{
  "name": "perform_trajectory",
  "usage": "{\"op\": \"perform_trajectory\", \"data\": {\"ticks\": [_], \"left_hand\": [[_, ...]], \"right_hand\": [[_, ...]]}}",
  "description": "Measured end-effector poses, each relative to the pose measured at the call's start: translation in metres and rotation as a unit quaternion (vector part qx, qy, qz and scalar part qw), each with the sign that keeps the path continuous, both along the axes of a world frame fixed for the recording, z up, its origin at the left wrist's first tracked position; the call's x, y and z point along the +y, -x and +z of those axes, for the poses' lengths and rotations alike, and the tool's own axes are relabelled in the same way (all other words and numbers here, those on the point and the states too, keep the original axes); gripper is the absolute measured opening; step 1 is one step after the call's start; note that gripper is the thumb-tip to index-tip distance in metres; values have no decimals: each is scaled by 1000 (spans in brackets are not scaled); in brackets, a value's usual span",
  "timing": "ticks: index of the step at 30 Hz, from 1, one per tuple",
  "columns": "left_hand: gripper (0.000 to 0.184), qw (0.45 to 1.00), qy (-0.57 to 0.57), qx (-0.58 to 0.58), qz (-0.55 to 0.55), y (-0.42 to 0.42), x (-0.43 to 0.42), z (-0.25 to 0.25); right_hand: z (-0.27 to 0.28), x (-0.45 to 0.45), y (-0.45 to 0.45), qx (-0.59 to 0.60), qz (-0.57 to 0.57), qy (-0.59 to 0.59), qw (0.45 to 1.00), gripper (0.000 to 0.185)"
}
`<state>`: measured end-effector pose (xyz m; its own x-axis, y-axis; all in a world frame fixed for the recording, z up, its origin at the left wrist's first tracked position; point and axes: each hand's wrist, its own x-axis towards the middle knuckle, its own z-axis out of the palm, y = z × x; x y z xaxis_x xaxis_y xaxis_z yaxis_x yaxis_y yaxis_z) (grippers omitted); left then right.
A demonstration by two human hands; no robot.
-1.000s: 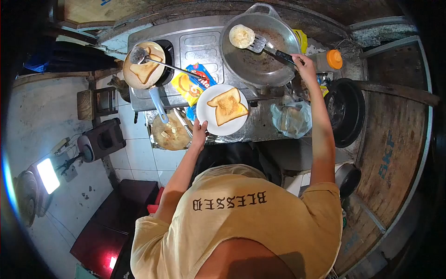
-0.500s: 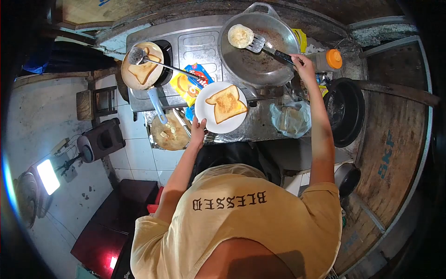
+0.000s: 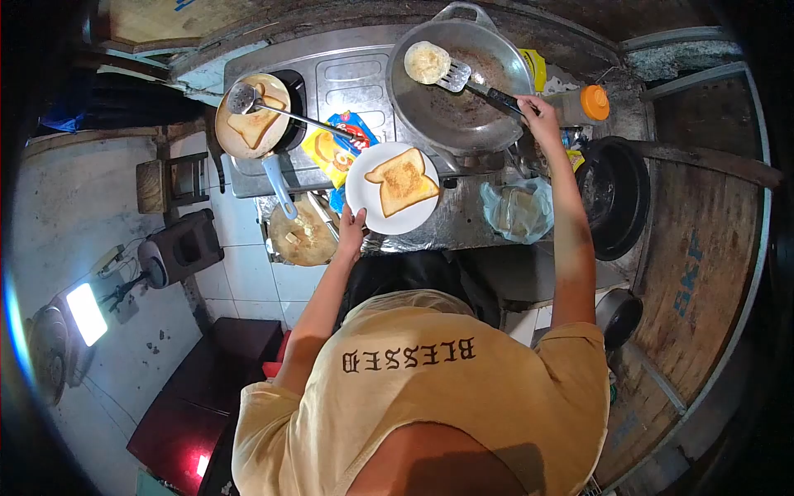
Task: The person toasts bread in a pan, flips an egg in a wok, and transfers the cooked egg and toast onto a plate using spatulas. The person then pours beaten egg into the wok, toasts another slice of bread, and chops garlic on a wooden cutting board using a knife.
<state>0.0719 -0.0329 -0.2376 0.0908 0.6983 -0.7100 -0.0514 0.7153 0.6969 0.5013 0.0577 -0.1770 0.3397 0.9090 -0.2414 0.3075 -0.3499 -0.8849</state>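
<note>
My left hand (image 3: pixel 352 229) grips the lower left rim of a white plate (image 3: pixel 370 169), which carries a slice of toast (image 3: pixel 405 186). In my right hand (image 3: pixel 539 118) is the black handle of a slotted spatula (image 3: pixel 456 77). Its metal head is over a large wok (image 3: pixel 488 124), under the edge of a round, pale patty-like piece (image 3: pixel 428 63) whose kind I cannot make out. To the left, a frying pan (image 3: pixel 225 132) with a blue handle holds another slice of bread (image 3: pixel 255 128). A ladle (image 3: pixel 245 99) lies across that pan.
A yellow and blue food packet (image 3: pixel 335 153) lies between pan and plate. A knife (image 3: pixel 322 211) rests on a round wooden board (image 3: pixel 299 244). Right of the plate are a plastic bag (image 3: pixel 518 212), an orange-capped jar (image 3: pixel 594 102) and a black basin (image 3: pixel 616 198).
Almost nothing differs. The plate sits very slightly higher in view, and the spatula with the round piece stays over the wok.
</note>
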Motion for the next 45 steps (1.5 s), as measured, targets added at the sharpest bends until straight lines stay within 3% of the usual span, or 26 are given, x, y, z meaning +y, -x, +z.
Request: {"op": "perform_trajectory", "data": {"ticks": [2,5,7,8,10,13,20,27,30,31,33,37,40,45], "left_hand": [[32,1000,0,-5,7,0,0,0],[32,1000,5,-13,9,1,0,-1],[35,1000,4,-10,-2,3,0,-3],[35,1000,4,-10,-2,4,-1,-4],[40,1000,-4,-26,-5,6,-1,-10],[44,1000,5,-20,-6,7,-2,-13],[44,1000,1,-20,-7,10,-4,-15],[41,1000,-19,-19,-13,10,1,-12],[41,999,-27,-19,-5,6,6,-6],[41,1000,-21,-10,-5,5,8,-3],[40,1000,-28,-11,-5,6,8,-4],[40,999,-32,-15,-9,7,11,-11],[39,999,-38,-8,-9,10,15,-23],[37,999,-53,0,-12,12,22,-29]], "right_hand": [[-3,-1,0,4,2,-2,1000,19],[-8,0,-2,-79,24,-53,995,21],[2,1,6,-254,78,-86,960,23],[9,0,8,-254,78,-86,960,23],[53,3,38,-408,98,62,906,25],[57,5,55,-477,86,102,869,27],[24,-8,37,-376,87,45,921,38],[22,15,11,-387,95,40,916,38],[32,28,3,-506,158,33,848,33],[32,34,5,-506,156,31,848,33],[33,42,8,-605,163,62,777,31],[31,43,1,-595,161,23,787,29],[32,45,-5,-531,189,20,825,27],[29,55,-15,-484,254,8,837,35]]}}
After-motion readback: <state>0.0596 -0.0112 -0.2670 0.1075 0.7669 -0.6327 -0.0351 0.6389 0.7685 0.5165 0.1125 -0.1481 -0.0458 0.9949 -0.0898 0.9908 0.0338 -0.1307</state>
